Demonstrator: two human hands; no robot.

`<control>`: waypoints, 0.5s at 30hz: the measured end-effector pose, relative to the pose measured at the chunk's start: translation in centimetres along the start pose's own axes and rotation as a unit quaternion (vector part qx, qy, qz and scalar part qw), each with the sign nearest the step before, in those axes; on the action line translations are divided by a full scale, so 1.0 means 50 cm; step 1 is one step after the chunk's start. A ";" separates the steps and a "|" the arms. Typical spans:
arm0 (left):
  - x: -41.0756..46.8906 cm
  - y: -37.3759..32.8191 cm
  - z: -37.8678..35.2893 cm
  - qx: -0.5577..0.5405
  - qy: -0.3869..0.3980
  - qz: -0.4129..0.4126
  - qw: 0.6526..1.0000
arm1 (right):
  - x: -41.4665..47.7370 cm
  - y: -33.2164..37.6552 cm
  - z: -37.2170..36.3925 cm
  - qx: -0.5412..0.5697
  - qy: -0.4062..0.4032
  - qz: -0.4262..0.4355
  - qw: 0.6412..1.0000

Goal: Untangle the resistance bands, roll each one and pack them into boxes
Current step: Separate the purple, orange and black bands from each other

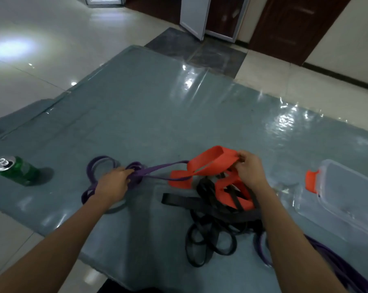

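Purple band (157, 167) clamped in the left hand (113, 182), orange band (206, 163) pinched by the right hand (249, 167) — untangling (black bands (210, 208) wait); next, slide purple free.

A glossy grey-blue surface (149, 115) carries tangled bands (219, 210); a green can (17, 171) lies left of them, a clear box (348, 197) right.

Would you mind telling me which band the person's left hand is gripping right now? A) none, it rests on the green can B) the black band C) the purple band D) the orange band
C: the left hand is closed on the purple band, which stretches taut toward the orange band held by the right hand.
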State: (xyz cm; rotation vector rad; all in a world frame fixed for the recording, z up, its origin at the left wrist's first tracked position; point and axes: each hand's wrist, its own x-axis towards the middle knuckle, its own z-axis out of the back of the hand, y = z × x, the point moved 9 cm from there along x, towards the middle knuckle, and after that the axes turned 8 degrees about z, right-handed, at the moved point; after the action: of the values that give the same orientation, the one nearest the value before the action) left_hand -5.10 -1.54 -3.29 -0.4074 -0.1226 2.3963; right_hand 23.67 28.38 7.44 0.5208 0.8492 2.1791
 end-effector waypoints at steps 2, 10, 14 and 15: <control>-0.001 0.016 0.007 0.032 -0.019 0.006 0.999 | -0.009 -0.040 -0.010 -0.061 0.027 -0.011 0.998; -0.010 0.035 -0.014 0.102 -0.036 0.004 0.994 | -0.110 -0.128 -0.035 -0.301 0.103 -0.024 0.948; -0.019 0.034 -0.035 0.065 -0.001 0.002 0.998 | -0.166 -0.160 -0.054 -0.360 0.130 -0.054 0.922; -0.023 0.029 -0.036 0.050 -0.003 0.002 0.999 | -0.169 -0.155 -0.059 -0.381 0.133 -0.051 0.913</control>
State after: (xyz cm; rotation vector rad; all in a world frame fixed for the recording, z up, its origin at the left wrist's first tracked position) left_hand -4.61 -3.41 -5.01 -0.3544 -0.0044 2.3952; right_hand 31.21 24.81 -0.98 -0.2098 0.0937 2.2867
